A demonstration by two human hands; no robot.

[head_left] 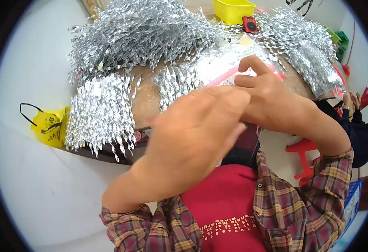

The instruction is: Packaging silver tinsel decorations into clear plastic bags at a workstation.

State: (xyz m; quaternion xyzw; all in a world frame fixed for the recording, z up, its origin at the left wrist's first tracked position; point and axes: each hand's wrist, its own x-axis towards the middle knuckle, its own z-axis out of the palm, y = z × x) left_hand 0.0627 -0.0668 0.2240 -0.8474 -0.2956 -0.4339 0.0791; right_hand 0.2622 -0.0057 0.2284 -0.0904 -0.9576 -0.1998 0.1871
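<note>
My left hand (196,138) is raised in front of me, smeared by motion, its fingers pressed together toward my right hand. My right hand (270,94) meets it with curled fingers, the index bent high. Both look closed; whatever lies between the fingertips is hidden. Just beyond them is a shiny clear plastic sheet (213,61) with a pink strip (224,77) on it. A short bundle of twisted silver foil strips (173,84) lies next to the sheet, partly behind my left hand.
Silver foil strips heap up at the back left (137,31), hang over the table's (144,98) left edge (102,111) and pile at the right (306,50). A yellow basin (234,10) and red radio-like box (250,24) stand behind. A yellow bag (49,126), red stool (304,157) and another person (360,138) are around.
</note>
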